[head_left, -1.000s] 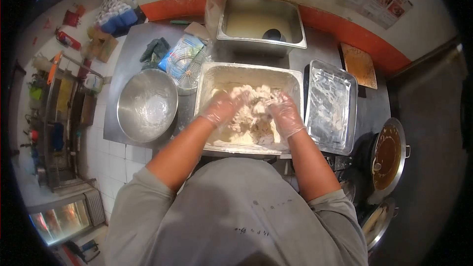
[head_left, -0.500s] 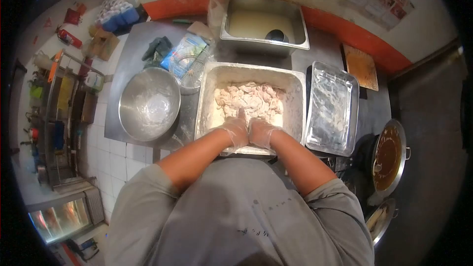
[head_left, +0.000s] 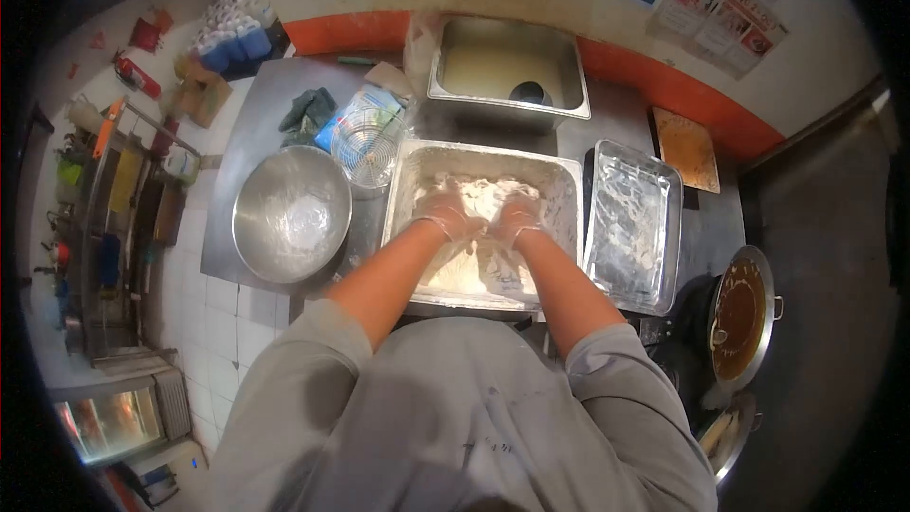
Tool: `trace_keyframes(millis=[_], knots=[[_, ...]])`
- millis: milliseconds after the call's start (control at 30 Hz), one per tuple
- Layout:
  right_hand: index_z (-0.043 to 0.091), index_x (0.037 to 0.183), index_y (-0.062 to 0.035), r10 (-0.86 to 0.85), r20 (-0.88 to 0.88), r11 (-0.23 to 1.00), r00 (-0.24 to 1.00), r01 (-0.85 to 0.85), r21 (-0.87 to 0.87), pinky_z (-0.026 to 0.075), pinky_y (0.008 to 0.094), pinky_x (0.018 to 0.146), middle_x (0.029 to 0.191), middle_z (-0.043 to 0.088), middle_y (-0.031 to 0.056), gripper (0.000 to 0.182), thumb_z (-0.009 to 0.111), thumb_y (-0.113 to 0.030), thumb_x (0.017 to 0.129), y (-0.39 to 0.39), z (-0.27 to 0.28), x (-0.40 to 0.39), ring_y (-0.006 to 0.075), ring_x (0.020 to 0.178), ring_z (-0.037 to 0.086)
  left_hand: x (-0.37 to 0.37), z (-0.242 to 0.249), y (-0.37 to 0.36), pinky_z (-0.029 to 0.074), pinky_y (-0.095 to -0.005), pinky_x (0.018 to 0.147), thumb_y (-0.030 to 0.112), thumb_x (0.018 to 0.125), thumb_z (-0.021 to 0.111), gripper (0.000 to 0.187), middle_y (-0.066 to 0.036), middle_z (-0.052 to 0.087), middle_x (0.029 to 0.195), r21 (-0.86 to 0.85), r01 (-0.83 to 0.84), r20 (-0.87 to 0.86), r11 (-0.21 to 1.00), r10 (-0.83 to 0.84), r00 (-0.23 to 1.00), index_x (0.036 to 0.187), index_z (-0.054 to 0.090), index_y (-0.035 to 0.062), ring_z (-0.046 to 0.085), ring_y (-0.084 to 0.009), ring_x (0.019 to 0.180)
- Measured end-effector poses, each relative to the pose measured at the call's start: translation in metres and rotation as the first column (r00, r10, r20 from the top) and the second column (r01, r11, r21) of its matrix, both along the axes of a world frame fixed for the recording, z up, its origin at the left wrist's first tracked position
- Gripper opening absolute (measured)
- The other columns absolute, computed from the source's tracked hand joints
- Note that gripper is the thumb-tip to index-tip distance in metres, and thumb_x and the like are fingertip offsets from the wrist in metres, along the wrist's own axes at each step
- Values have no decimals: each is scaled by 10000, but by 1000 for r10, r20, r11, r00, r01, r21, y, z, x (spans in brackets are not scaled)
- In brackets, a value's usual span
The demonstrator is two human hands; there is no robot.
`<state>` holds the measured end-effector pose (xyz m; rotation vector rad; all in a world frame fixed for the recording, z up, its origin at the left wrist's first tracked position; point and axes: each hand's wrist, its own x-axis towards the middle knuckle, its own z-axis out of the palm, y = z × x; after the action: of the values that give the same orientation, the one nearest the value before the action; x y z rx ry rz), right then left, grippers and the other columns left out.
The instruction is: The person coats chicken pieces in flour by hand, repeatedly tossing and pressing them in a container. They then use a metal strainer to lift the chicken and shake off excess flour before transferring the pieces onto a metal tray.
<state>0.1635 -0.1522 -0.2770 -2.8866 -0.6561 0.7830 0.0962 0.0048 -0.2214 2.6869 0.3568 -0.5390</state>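
Both hands wear clear plastic gloves and are inside a deep rectangular metal pan [head_left: 577, 213]. My left hand [head_left: 447, 214] presses into floured, lumpy pieces [head_left: 488, 195], which look like raw meat, at the pan's far side. My right hand [head_left: 519, 215] is against the same heap, a little to the right, its thumb side close to the left hand's. The fingers of both hands are sunk in the heap or turned away, so their grip is hidden. Loose pale flour [head_left: 464, 272] covers the near part of the pan's floor.
Left of the pan are a steel bowl [head_left: 292, 213] and a wire strainer [head_left: 366, 147]. Behind it stands a pan of cloudy liquid [head_left: 512, 57] with a dark cup [head_left: 530, 93]. A flour-smeared tray [head_left: 633, 228] lies right, near a wide pan of brown oil [head_left: 741, 318].
Both hands have moved from the pan's near side to its far side, pushing into the heap. Flour now shows in front, where the hands were. The camera view has tilted slightly.
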Motion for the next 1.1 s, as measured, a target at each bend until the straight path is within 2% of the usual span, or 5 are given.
trace_keyframes(millis=[433,700,800,933,1100], knots=[[667,1159,-14,-183,53,965,982,169,198,527,463,919,1066,688,292,377,690,-222,846,-38,79,-26,454,1055,645,-31,-4,39,508,-383,951,424,828,709,648,-269,689,1169,-444,-42,71,895,82,994,1244,627,-66,663,-381,1074],[493,1374,61,-224,-381,586,897,436,683,509,429,970,1309,604,294,596,655,-36,809,-62,55,-37,407,1180,627,-42,23,34,491,-312,983,264,831,729,888,-199,596,1339,-940,-21,71,340,257,964,1554,293,-12,617,-230,1152],[467,1400,81,-256,-253,756,933,357,549,497,408,1004,1328,591,294,648,673,-44,799,-59,73,-44,404,1214,609,-46,37,30,431,-346,1099,293,814,739,1036,-288,477,1477,-410,50,3,911,-53,999,1613,137,24,547,-352,1309],[562,1288,82,172,-190,973,966,-197,-121,500,421,1009,1262,616,300,539,707,-106,804,-36,45,-52,423,1188,613,-51,31,-15,407,-364,1131,332,812,748,1017,-323,458,1481,-108,130,-217,986,-151,964,1601,193,11,518,-402,1343],[608,1149,59,89,-95,947,991,-55,315,506,426,972,1159,646,294,410,721,-147,812,-25,68,-61,414,1131,626,-46,2,-3,456,-385,1077,339,863,724,758,-310,542,1399,-346,131,-60,929,-161,985,1474,445,-12,587,-376,1257]])
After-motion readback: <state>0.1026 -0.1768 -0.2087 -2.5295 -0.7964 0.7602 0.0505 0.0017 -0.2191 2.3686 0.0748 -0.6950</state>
